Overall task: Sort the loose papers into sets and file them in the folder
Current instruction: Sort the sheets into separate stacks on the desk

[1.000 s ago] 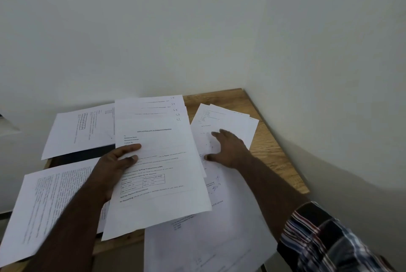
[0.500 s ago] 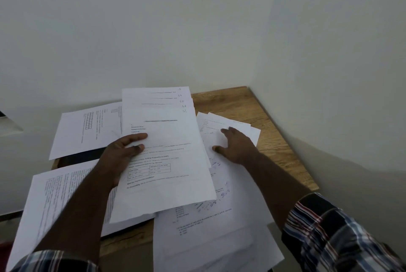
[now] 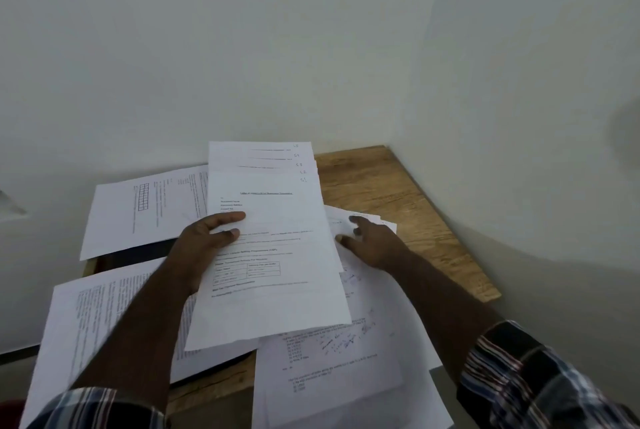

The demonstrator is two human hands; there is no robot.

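My left hand (image 3: 204,248) grips a fanned set of printed sheets (image 3: 273,255), thumb on top, held over the middle of the small wooden table (image 3: 381,186). The sheets carry handwritten numbers at their top right corners. My right hand (image 3: 370,241) rests with spread fingers on a loose pile of papers with scribbles (image 3: 346,352) at the right. A dark folder (image 3: 138,250) lies partly hidden under other sheets at the left.
A sheet with a small grid (image 3: 145,210) lies at the back left, and a densely printed page (image 3: 97,331) hangs over the front left edge. White walls close the table in at the back and right. Bare wood shows at the back right corner.
The fanned set in my left hand has shifted slightly right and further from me. My right hand stays on the right pile, its fingers now spread wider.
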